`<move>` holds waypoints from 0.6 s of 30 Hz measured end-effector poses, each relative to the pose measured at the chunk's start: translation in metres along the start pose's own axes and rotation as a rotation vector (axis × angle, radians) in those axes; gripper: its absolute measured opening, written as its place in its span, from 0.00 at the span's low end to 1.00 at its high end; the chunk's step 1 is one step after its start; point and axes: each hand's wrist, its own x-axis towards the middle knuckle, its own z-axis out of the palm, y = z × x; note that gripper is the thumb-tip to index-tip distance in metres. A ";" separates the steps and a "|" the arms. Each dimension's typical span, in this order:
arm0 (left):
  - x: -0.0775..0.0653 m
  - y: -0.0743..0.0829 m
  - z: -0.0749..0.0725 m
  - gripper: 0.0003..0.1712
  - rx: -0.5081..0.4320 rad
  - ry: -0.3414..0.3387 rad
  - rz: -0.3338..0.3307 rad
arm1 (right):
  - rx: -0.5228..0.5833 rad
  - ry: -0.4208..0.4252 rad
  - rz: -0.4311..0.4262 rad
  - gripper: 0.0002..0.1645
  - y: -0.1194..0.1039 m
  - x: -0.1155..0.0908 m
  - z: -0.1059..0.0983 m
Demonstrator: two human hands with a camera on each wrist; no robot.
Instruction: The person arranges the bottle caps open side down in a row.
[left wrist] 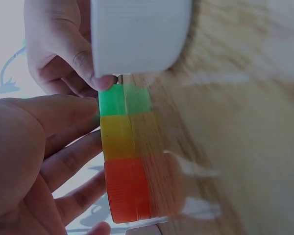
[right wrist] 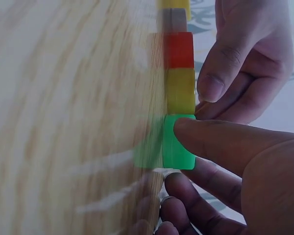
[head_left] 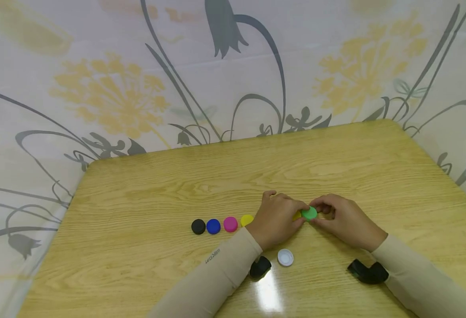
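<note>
In the head view my right hand [head_left: 346,221] pinches a green bottle cap [head_left: 309,213] between thumb and fingers. The right wrist view shows the thumb on the near side of this green cap [right wrist: 179,147]. Beside it, my left hand [head_left: 278,218] has its fingertips by the green cap and an orange-yellow cap [left wrist: 118,137]; firm contact is unclear. A red cap [left wrist: 127,191] follows in the row, then a grey cap [right wrist: 175,20], both hidden behind the left hand in the head view.
Leftward the row continues with yellow [head_left: 246,220], pink [head_left: 231,224], blue [head_left: 213,226] and black [head_left: 198,226] caps. A white cap [head_left: 285,257] lies hollow side up nearer me. Black objects [head_left: 260,267] sit by both wrists. Patterned cloth [head_left: 201,79] hangs behind the wooden table [head_left: 137,194].
</note>
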 end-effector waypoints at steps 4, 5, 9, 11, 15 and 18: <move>0.000 0.000 -0.001 0.15 -0.011 0.006 0.003 | -0.005 -0.002 -0.004 0.17 0.000 0.000 -0.001; 0.000 0.000 -0.001 0.15 -0.011 0.011 0.005 | -0.008 -0.007 0.003 0.18 -0.001 0.000 -0.001; -0.004 0.000 -0.006 0.15 -0.006 0.064 0.017 | -0.022 -0.014 0.038 0.24 -0.003 0.001 -0.004; -0.007 0.001 -0.010 0.14 -0.016 0.099 0.021 | -0.030 0.012 0.039 0.24 -0.007 0.000 -0.004; -0.017 -0.001 -0.019 0.11 -0.081 0.183 0.044 | 0.012 0.091 -0.014 0.14 -0.018 -0.003 0.000; -0.026 -0.006 -0.023 0.10 -0.120 0.238 0.059 | 0.090 0.081 -0.084 0.09 -0.029 -0.008 0.006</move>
